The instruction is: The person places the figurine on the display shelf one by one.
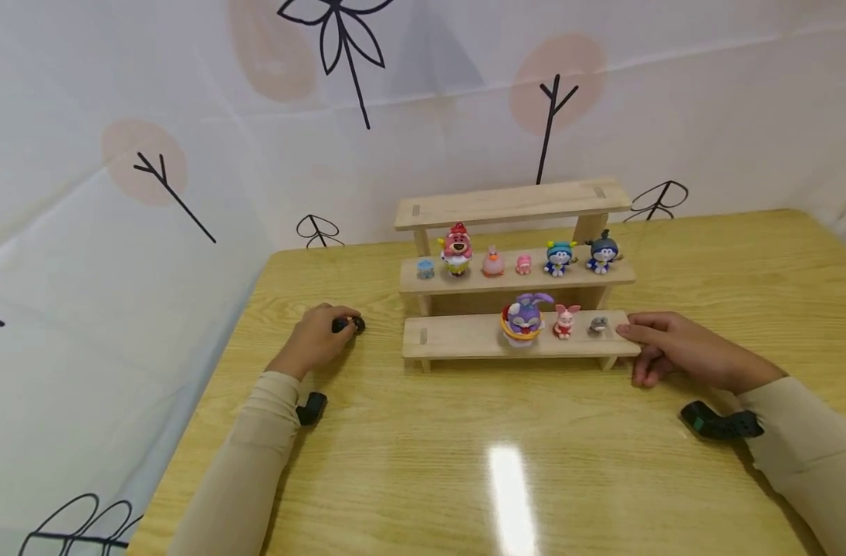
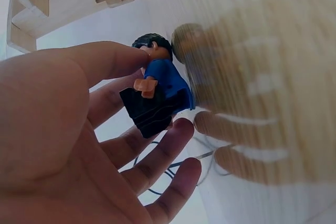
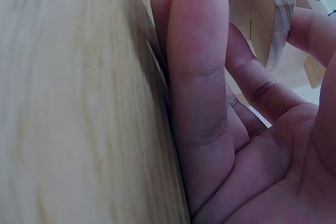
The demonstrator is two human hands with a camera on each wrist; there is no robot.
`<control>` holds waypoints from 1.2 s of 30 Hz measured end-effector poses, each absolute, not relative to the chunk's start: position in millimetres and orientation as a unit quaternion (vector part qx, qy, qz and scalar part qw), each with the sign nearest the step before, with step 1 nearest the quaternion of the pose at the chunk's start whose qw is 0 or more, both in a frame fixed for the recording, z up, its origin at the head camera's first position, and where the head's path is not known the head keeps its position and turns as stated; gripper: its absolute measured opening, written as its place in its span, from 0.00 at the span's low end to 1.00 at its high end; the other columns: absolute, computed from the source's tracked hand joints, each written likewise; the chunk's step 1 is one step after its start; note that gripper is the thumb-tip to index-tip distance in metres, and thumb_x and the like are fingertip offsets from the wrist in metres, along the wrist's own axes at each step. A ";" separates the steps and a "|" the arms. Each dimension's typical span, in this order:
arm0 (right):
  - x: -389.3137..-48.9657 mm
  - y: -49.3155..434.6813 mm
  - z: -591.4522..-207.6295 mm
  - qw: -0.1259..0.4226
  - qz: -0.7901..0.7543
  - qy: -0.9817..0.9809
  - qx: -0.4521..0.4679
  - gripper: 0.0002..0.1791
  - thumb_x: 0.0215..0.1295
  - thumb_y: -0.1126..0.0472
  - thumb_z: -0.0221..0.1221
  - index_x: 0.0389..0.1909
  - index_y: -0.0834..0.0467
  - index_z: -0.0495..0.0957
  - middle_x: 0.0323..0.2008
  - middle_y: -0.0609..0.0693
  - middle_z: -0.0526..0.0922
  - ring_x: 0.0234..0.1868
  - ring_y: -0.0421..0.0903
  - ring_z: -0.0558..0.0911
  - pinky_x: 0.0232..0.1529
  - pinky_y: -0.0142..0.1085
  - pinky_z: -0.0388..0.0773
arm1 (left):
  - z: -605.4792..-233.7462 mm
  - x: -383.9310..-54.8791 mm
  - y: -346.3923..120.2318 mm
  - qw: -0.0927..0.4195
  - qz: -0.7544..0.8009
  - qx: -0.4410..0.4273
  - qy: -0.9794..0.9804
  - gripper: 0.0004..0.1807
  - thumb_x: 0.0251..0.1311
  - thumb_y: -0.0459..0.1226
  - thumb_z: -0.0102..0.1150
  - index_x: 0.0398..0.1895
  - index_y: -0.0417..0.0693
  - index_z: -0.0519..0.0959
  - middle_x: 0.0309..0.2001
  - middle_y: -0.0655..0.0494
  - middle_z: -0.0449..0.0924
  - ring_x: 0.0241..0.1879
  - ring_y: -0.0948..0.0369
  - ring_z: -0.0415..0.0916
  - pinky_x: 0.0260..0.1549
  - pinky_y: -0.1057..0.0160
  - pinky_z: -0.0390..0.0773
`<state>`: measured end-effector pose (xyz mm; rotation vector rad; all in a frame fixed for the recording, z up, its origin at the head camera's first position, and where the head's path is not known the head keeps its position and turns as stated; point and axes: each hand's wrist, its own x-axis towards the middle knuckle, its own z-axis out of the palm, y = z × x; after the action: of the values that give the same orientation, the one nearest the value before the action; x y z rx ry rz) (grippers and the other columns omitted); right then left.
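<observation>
My left hand (image 1: 315, 338) is on the table left of a three-step wooden display shelf (image 1: 458, 340). It pinches a toy minifigure (image 2: 170, 82) with black hair, a blue top and black legs. In the left wrist view the thumb lies at the figure's head, and the figure is close to the tabletop. At the shelf's right end, my right hand (image 1: 694, 351) grips the lowest board, thumb on its top corner and other fingers lower down. Near that thumb is a small grey figure (image 1: 598, 325); a pink piglet figure (image 1: 564, 321) and a purple rabbit figure (image 1: 524, 318) stand farther left.
The middle board carries a blue cup-like piece (image 1: 425, 269), a red bear figure (image 1: 457, 251), a pink duck-like figure (image 1: 493, 262), a small pink figure (image 1: 523, 265) and two blue-clad figures, one green-horned (image 1: 559, 259). A patterned cloth (image 1: 423, 147) hangs behind the table (image 1: 395, 463).
</observation>
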<state>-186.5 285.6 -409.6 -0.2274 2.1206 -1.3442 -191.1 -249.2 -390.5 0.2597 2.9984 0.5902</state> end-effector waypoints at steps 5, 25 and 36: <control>-186.8 285.3 -408.7 0.302 -0.507 0.803 -0.086 0.43 0.82 0.48 0.39 0.75 0.75 0.31 0.29 0.56 0.86 0.28 0.45 0.85 0.33 0.40 0.85 | -388.5 -191.1 -248.3 0.045 0.204 0.085 0.974 0.18 0.73 0.41 0.54 0.62 0.47 0.78 0.54 0.44 0.80 0.53 0.48 0.78 0.53 0.46 0.77; -187.6 285.2 -409.6 0.306 -0.511 0.799 -0.089 0.43 0.82 0.47 0.39 0.75 0.75 0.32 0.30 0.56 0.86 0.28 0.44 0.85 0.33 0.40 0.85 | -388.9 -190.9 -242.0 0.039 0.256 0.081 0.962 0.15 0.70 0.38 0.58 0.58 0.48 0.77 0.49 0.48 0.83 0.45 0.53 0.81 0.43 0.53 0.80; -186.6 285.5 -408.2 0.309 -0.509 0.798 -0.093 0.43 0.82 0.47 0.39 0.75 0.76 0.34 0.30 0.57 0.86 0.28 0.45 0.86 0.34 0.41 0.85 | -380.9 -186.8 -229.5 0.031 0.296 0.085 0.951 0.19 0.70 0.40 0.57 0.63 0.50 0.77 0.50 0.50 0.82 0.48 0.51 0.80 0.38 0.57 0.80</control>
<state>-186.6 285.5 -408.2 -0.2462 2.1094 -1.3438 -186.8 -229.5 -380.9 0.2619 2.9293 0.9124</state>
